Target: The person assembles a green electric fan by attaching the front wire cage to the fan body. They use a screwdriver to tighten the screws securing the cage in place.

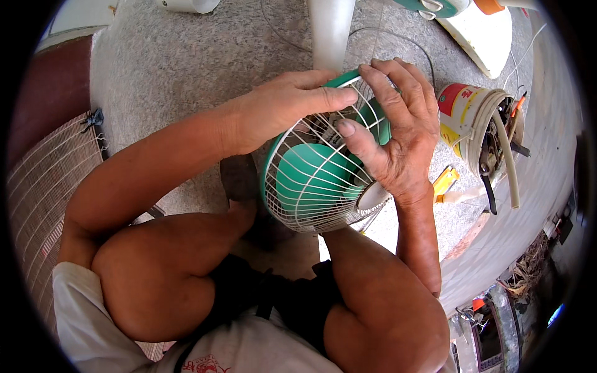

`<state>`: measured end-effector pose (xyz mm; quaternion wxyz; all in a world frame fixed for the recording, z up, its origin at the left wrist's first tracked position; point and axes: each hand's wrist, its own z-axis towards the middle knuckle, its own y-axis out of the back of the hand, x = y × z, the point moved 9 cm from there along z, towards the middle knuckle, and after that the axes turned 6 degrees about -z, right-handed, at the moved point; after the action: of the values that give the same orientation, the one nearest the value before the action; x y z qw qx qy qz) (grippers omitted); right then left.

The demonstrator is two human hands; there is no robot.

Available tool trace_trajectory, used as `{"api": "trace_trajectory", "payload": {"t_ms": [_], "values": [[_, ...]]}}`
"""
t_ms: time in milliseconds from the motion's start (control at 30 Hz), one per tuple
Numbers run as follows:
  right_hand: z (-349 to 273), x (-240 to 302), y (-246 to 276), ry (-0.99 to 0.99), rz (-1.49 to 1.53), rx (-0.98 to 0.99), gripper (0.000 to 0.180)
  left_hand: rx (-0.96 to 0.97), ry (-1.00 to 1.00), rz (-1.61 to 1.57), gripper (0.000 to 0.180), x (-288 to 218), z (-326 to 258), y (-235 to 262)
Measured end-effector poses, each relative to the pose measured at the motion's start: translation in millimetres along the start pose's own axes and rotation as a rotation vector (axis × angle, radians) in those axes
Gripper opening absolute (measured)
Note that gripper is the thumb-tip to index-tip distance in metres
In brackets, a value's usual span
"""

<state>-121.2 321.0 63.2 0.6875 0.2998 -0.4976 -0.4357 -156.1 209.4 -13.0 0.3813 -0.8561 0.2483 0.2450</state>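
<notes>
In the head view, the person sits with knees drawn up and holds a small fan between both hands, above the gap between the knees. Its white wire guard faces the camera, with green blades behind the wires and a green rim round the edge. The left hand lies over the top of the guard, its fingers closed on the rim. The right hand wraps the far side, fingers curled over the upper rim and the thumb pressed on the wires; both hands are clamped on the fan. Just right of the right hand stands a paint tub stuffed with tools and a length of hose. A yellow-handled tool lies near the right wrist. Beyond the hands, a white stand rises from the concrete floor.
</notes>
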Motion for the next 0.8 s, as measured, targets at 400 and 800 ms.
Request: {"api": "trace_trajectory", "payload": {"t_ms": [400,800], "values": [[-1.1,5.8,3.9,0.013,0.001,-0.065,0.048,-0.023,-0.045,-0.121,0.043,0.2,1.1,0.0],[-1.7,-0.8,0.1,-0.01,-0.013,-0.079,0.045,-0.115,-0.048,0.073,0.041,-5.2,5.9,3.8]]}}
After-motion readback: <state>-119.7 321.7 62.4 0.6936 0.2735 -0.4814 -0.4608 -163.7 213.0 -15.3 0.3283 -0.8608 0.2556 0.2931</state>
